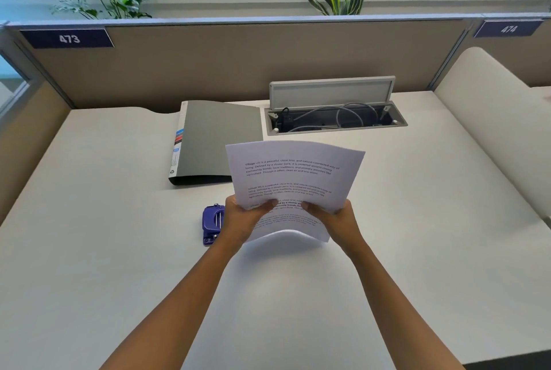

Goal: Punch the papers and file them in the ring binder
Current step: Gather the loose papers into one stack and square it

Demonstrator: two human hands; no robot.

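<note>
I hold a small stack of printed white papers up above the desk with both hands. My left hand grips the lower left edge and my right hand grips the lower right edge, thumbs on top of the front sheet. The sheets bow slightly and the lower one curls toward me. A blue hole punch sits on the desk just left of my left hand, partly hidden by it. A closed grey ring binder lies flat behind the papers, spine to the left.
An open cable tray with its lid raised and grey cables inside is set into the desk at the back right. A beige partition with labels 473 and 474 closes off the far side, plants behind it.
</note>
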